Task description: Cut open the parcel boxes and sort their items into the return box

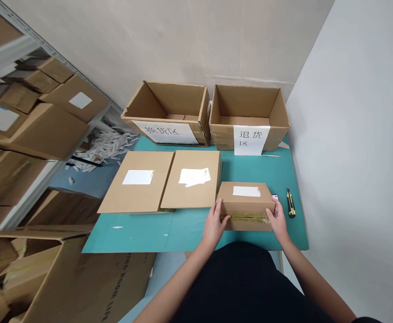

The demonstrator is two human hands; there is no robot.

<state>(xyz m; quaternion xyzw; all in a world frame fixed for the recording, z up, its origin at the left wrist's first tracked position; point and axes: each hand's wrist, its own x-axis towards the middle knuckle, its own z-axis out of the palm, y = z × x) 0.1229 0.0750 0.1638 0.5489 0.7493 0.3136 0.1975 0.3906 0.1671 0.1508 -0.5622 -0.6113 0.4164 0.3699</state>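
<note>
Between my two hands is a taped cardboard box [245,208] with a white label on its top, at the front right of the green table. My left hand [214,224] grips its left end, thumb on the taped front face. At the right end, my right hand [277,220] holds it the same way. A phone [275,197] shows partly from behind the box's right side. Just right of it lies a black and yellow utility knife [291,204]. To the left sit two larger cardboard boxes, one with a single label [163,193] and one with overlapping labels [193,193].
Two open cardboard bins with paper signs, a left one [164,116] and a right one [246,89], stand along the back of the green table [139,233]. Shelves of boxes [48,128] rise at left. A big open carton [72,278] stands on the floor. A wall [351,157] borders the right.
</note>
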